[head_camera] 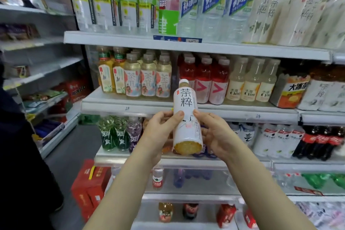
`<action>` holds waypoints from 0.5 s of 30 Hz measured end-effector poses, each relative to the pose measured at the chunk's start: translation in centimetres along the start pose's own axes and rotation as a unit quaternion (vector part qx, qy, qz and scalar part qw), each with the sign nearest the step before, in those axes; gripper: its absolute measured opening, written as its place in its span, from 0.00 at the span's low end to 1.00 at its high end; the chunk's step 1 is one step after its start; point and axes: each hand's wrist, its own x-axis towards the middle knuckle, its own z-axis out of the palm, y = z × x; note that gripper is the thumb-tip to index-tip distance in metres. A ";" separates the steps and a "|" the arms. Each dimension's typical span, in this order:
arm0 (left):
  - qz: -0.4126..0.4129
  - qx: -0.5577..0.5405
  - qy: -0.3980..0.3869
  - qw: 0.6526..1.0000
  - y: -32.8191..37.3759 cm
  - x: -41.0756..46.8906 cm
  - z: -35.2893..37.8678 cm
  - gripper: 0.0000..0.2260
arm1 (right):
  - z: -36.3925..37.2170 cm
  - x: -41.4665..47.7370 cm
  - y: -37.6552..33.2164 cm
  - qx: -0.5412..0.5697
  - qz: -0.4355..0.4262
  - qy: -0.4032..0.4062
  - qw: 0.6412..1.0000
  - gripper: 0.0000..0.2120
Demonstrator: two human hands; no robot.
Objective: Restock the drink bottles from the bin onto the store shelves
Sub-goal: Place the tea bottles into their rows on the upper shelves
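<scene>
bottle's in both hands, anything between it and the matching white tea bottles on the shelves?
Nothing visible. The white tea bottle is held by the left hand and right hand in open air in front of the shelves. Matching bottles stand far right on the middle shelf, open-fronted. Whether there is a free slot, I cannot tell.

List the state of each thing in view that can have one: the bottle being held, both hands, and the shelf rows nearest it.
White-label tea bottle: capped, held in the air, tilted with its base towards the camera.
Left hand: closed on the bottle's left side.
Right hand: closed on the bottle's right side.
Red drink bottles: capped, upright on the shelf.
Pale Cloe bottles: capped, upright in a row.
Green bottles: upright, one shelf lower.
</scene>
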 end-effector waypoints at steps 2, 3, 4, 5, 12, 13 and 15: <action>0.006 -0.002 -0.001 1.000 0.7 0.6 -1.6 0.17 | 1.6 1.0 0.3 -0.004 -0.005 -0.002 1.000 0.24; 0.010 0.000 0.000 1.000 1.0 0.9 -2.5 0.17 | 2.4 1.5 0.5 -0.006 -0.007 -0.004 1.000 0.25; 0.015 0.005 0.001 1.000 1.3 1.2 -3.4 0.16 | 3.2 1.9 0.7 -0.005 -0.009 -0.007 1.000 0.27; 0.018 0.010 0.003 1.000 1.6 1.4 -4.2 0.15 | 4.1 2.4 0.9 -0.004 -0.010 -0.010 1.000 0.28; 0.027 0.006 0.014 1.000 3.1 2.9 -9.7 0.14 | 9.4 5.7 2.5 -0.003 -0.026 -0.019 0.999 0.35; 0.029 0.006 0.012 0.999 3.2 3.3 -10.3 0.14 | 9.9 6.1 2.7 -0.001 -0.026 -0.019 0.999 0.33; 0.031 0.008 0.008 0.999 3.4 4.0 -10.9 0.15 | 10.5 6.6 2.7 0.001 -0.027 -0.019 0.999 0.28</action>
